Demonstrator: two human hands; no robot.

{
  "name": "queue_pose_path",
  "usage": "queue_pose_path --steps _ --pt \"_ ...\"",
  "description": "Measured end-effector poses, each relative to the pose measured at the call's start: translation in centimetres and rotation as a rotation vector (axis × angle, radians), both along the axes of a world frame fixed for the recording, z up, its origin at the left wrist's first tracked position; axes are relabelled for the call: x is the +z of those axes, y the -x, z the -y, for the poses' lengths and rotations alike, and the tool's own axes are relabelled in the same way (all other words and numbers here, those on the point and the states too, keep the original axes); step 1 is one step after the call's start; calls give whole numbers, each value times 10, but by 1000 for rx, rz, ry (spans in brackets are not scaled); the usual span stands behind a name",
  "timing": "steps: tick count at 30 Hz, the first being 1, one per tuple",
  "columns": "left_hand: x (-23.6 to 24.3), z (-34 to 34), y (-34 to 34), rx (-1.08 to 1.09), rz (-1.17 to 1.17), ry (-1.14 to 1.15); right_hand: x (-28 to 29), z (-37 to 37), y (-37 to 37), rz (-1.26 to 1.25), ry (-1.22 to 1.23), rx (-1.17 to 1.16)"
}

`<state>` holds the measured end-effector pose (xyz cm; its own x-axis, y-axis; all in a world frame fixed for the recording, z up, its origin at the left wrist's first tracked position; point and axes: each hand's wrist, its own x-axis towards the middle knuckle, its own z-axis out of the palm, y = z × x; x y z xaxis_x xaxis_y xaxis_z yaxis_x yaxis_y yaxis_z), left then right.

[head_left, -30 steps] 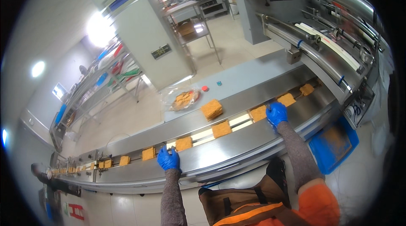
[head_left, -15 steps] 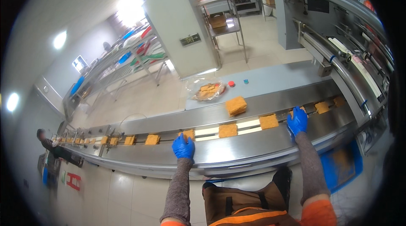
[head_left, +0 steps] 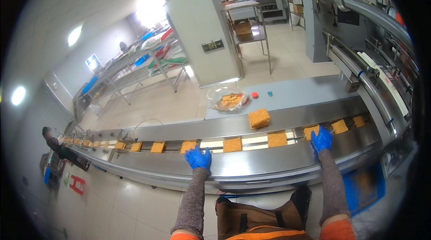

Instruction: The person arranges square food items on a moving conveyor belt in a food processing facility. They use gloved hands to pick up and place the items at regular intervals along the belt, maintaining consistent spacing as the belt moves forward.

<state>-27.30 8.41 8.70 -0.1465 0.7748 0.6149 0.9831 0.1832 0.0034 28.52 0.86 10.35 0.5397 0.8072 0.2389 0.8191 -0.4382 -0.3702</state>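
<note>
Stacks of square, golden-brown crackers lie spaced along the channel of a steel conveyor. My left hand, in a blue glove, is open with its fingers spread at the near edge of one cracker stack. At the right, my blue-gloved right hand rests its extended fingers against the near right side of another stack; its fingertips are partly hidden. Between my hands sit a cracker stack and a second one. A taller pile stands on the steel ledge behind the channel.
A clear plastic bag of broken crackers, a red cap and a small teal piece lie on the grey surface behind. Machine rollers rise at right. A blue bin stands below. Another person stands far left.
The cracker stacks have shifted left along the channel. My left hand has drawn back from its stack and spread its fingers. My right hand has slid off the top of its stack toward the near side.
</note>
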Motion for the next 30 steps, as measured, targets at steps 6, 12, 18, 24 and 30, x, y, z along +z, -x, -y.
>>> queue_pose_path --steps 6,12,18,24,30 --pt "25 7 -8 -282 289 63 -3 1 2 306 -110 -72" --pt "23 6 -11 -335 306 -13 -1 5 1 239 -189 122" --pt "27 4 -9 -278 320 56 1 3 -1 90 -39 57" --pt "14 4 -5 -102 21 -6 -11 0 -1 172 -135 -6" --pt "29 8 -8 -328 308 62 1 2 6 207 -236 33"
